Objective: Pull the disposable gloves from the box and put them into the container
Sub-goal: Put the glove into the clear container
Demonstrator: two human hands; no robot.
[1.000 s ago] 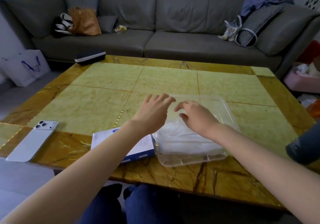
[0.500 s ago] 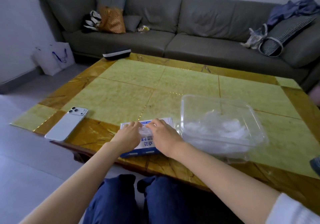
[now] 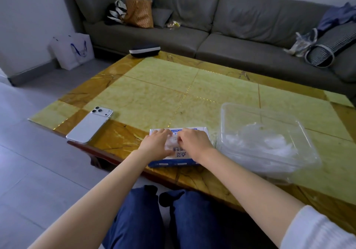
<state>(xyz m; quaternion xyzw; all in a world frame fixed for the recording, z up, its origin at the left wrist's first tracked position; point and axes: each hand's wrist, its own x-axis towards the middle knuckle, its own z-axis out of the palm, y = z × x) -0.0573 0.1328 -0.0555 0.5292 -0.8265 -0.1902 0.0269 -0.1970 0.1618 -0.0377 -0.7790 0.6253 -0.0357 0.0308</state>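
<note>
A flat white and blue glove box point(image 3: 180, 153) lies near the table's front edge. My left hand point(image 3: 157, 145) rests on the box's left half with fingers laid flat. My right hand point(image 3: 194, 142) sits on the right half, its fingertips pinching a thin clear glove point(image 3: 172, 140) at the box's opening between the hands. To the right stands a clear plastic container point(image 3: 269, 114) holding a heap of crumpled clear gloves point(image 3: 265, 144).
A white phone point(image 3: 89, 125) lies face down at the table's left corner. A dark case point(image 3: 144, 50) sits at the far edge. Behind the yellow stone table point(image 3: 163, 92) runs a grey sofa point(image 3: 231, 27) with bags. My knees are under the front edge.
Both hands left the container and came down onto the glove box. The right fingers now pinch a glove at the opening. The view has swung left.
</note>
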